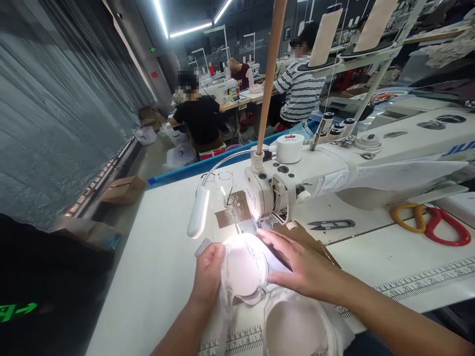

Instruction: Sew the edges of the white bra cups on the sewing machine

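Observation:
A pale bra (pixel 245 269) with two moulded cups lies at the front of the sewing machine (pixel 260 193), one cup lit brightly under the needle area. My left hand (pixel 210 272) is closed, pinching the left edge of that cup. Beside the presser foot, my right hand (pixel 297 262) lies with fingers stretched out and thumb apart, touching the fabric at the cup's right side. The second cup (pixel 297 329) hangs toward me at the table's front edge. Fingers and glare hide part of the stitching spot.
Thread snips (pixel 332 225) and scissors with yellow and red handles (pixel 432 225) lie to the right. Eyeglasses (pixel 224 176) rest behind the lamp (pixel 199 210). A wooden pole (pixel 270 74) rises over the machine head. Several people work at machines beyond.

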### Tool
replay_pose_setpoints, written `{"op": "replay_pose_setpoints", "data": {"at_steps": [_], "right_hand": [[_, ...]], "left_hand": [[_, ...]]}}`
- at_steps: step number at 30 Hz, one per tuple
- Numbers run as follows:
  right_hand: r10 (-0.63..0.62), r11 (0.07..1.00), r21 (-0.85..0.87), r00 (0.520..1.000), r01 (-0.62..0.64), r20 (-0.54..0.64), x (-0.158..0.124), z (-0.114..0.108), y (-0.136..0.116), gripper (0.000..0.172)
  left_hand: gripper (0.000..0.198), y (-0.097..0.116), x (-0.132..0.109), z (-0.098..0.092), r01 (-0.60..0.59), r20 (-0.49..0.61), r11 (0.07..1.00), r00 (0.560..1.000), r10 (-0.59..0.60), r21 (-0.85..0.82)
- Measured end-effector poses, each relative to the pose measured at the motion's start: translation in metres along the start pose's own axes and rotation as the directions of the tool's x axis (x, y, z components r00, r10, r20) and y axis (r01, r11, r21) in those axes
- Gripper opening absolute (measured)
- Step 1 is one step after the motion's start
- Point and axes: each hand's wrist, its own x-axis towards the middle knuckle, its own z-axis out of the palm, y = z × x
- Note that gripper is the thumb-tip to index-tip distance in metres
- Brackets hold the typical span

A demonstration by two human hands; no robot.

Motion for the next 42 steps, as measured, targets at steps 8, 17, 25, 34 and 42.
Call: {"op": "replay_pose_setpoints", "data": {"at_steps": [8, 17, 25, 34, 42], "right_hand": [[-0.002, 0.982, -0.190, 1.000, 0.001, -0.002, -0.059, 0.011, 0.027, 0.056], [-0.311, 0.720, -0.694, 0.886, -0.018, -0.345, -0.034, -0.032, 0.049, 0.030], [-0.609, 0.783, -0.400, 0.721, 0.477, -0.332, 0.006, 0.039, -0.007, 0.018], [-0.682, 0.688, -0.543, 0.686, 0.482, -0.255, 0.045, 0.044, -0.017, 0.032], [-0.756, 0.653, -0.446, 0.493, 0.612, -0.431, 0.014, 0.032, -0.027, 0.012]], "left_hand": [[0.028, 0.000, -0.003, -0.002, 0.009, -0.037, 1.000, 0.999, -0.009, -0.009], [0.026, -0.008, -0.006, 0.005, -0.135, 0.213, 0.955, 0.974, 0.079, 0.263], [0.029, -0.011, -0.008, 0.008, -0.256, 0.235, 0.883, 0.956, 0.173, 0.394], [0.030, -0.015, -0.010, 0.004, -0.295, 0.315, 0.880, 0.932, 0.179, 0.373], [0.030, -0.013, -0.009, 0.008, -0.242, 0.267, 0.898, 0.952, 0.148, 0.368]]}}
